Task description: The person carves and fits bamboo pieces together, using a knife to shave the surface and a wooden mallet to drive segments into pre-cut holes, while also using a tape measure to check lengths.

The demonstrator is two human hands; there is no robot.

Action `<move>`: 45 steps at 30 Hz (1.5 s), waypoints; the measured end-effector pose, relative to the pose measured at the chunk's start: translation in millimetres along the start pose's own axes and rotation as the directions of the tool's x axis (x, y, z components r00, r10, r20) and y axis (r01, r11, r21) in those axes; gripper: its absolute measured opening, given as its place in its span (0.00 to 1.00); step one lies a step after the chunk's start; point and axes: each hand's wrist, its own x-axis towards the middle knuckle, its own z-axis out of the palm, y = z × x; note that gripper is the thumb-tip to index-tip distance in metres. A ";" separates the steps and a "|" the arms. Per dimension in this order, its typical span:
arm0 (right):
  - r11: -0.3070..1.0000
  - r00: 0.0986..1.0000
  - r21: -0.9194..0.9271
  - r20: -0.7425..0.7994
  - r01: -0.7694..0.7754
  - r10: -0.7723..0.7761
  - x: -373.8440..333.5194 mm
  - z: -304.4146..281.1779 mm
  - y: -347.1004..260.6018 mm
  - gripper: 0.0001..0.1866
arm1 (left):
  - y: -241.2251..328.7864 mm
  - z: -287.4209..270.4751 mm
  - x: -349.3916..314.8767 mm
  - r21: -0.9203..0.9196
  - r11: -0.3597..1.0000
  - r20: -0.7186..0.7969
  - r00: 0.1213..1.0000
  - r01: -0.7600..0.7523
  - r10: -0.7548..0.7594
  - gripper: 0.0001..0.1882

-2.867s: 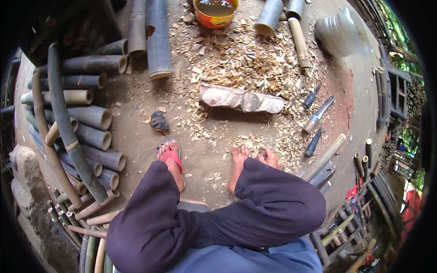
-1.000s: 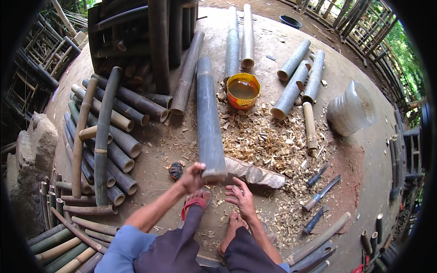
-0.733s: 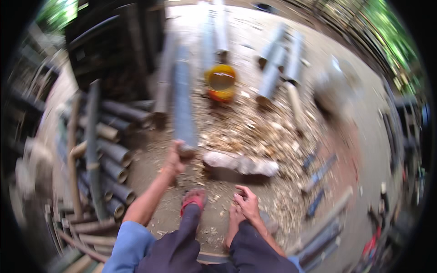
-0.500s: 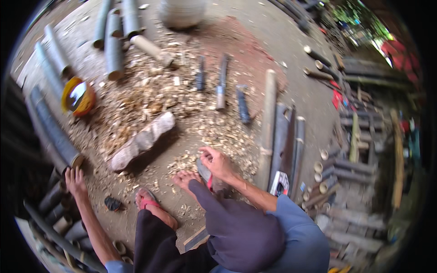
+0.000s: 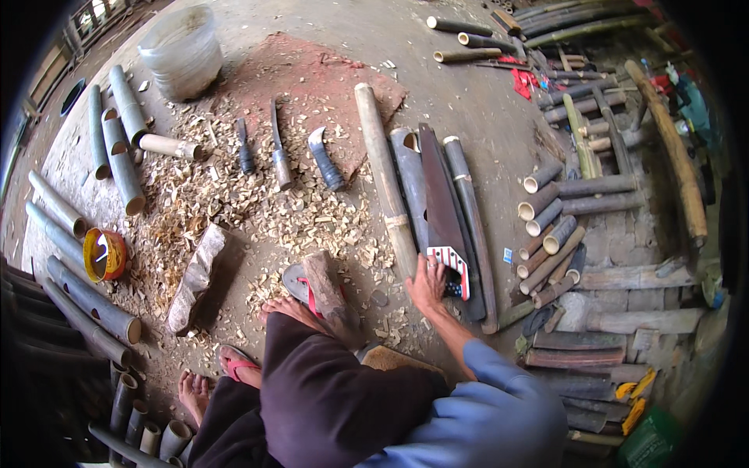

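My right hand (image 5: 427,285) reaches to the lower end of a handsaw (image 5: 441,199). Its fingers are stretched out beside the red-and-white striped saw handle (image 5: 462,273); whether they touch it I cannot tell. The saw lies with its dark blade pointing away, over dark bamboo poles. A pale bamboo pole (image 5: 381,168) lies just left of the saw, its near end beside my fingers. Between my feet and these poles stands a short wooden stump (image 5: 331,300), next to a grey sandal with a red strap. My left hand is out of view.
Wood chips (image 5: 273,210) cover the ground around a chisel (image 5: 245,147), a long-bladed knife (image 5: 279,148) and a hooked blade (image 5: 326,160). A pale wood block (image 5: 195,281) lies left of my feet. Bamboo tubes (image 5: 117,160), a yellow-red bowl (image 5: 104,254) and a plastic tub (image 5: 181,54) stand around.
My right hand has moved from beside my foot rightward to the saw handle. My left hand, earlier at a bamboo tube on the left, has left the view. The view has turned right.
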 end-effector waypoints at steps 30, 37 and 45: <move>0.665 0.988 0.744 0.049 0.064 -0.149 41.3 -35.5 -68.3 0.39 | 30.5 85.0 -58.1 0.390 0.897 0.406 0.913 -0.210 0.037 0.18; 0.660 0.851 0.574 -0.134 0.484 -0.507 8.1 -84.2 -168.0 0.44 | 108.4 216.9 -103.6 0.392 0.851 0.775 0.624 -0.348 -0.101 0.38; 0.280 0.493 0.866 0.045 0.415 -0.869 -15.8 -88.7 -318.1 0.47 | 134.7 218.2 -69.8 -0.137 0.892 0.553 0.713 -0.431 0.430 0.23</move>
